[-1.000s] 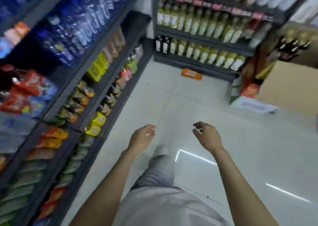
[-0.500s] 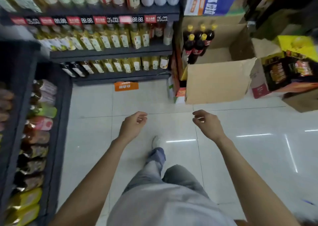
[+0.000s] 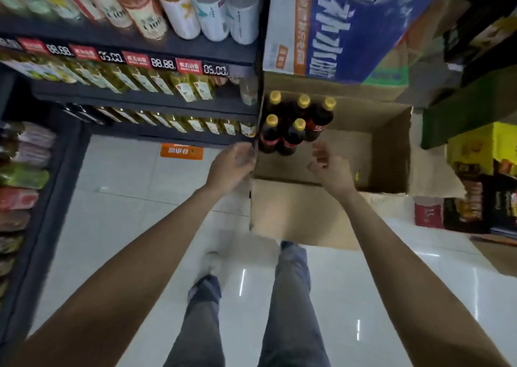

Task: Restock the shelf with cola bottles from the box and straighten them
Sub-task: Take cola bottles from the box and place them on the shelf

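Observation:
An open cardboard box [image 3: 302, 213] stands on the floor straight ahead. Several dark cola bottles [image 3: 293, 134] with yellow caps and red labels stand upright in its far left corner. My left hand [image 3: 232, 165] reaches out at the box's left wall, fingers loosely curled, holding nothing. My right hand [image 3: 327, 168] hovers over the box just right of the bottles, fingers relaxed, also holding nothing. Neither hand touches a bottle. The dark shelf unit [image 3: 145, 98] with bottled drinks is to the left of the box.
A blue and white carton [image 3: 349, 25] sits above and behind the box. Boxes of packaged goods [image 3: 481, 187] crowd the right side. A second shelf [image 3: 25, 187] of packets runs along the left edge. An orange floor sticker [image 3: 181, 152] lies on the glossy tiles.
I have turned and walked up to the box; it now fills the middle of the view. Both hands have reached forward to its opening, near the cola bottles.

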The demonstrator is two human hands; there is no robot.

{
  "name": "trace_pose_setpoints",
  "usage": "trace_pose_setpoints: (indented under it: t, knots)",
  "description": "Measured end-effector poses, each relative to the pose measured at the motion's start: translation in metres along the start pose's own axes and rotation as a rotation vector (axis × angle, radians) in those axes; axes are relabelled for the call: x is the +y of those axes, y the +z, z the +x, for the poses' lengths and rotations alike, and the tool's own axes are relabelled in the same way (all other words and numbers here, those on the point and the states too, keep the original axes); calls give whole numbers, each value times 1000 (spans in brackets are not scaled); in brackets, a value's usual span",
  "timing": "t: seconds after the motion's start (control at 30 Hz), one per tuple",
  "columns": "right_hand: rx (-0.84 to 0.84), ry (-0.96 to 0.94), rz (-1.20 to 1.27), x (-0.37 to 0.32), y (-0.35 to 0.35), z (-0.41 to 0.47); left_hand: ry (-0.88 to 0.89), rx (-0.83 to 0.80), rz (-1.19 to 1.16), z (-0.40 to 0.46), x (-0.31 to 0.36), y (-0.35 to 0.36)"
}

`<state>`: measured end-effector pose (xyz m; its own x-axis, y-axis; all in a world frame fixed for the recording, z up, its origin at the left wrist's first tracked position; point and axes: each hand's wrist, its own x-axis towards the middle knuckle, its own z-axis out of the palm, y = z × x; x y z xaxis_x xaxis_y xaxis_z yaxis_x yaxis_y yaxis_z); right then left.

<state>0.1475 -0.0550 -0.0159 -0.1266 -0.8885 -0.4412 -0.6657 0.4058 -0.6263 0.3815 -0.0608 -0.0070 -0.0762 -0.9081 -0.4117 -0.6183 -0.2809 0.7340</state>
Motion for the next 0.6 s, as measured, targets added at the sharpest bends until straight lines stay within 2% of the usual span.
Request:
trace_pose_setpoints:
  t: [0.13,0.3,0.4,0.6]
  knots:
    - [-98,-52,-25,18,4,72,-56,141,64,67,2,40]
    - [-80,-137,17,37,41,131,-27,201,203,122,-4,73]
    - [-77,-179,24,42,59,142,-5,247,268,135,-7,84]
    - [34,-233,51,54,65,138,39,321,418,137,-15,90]
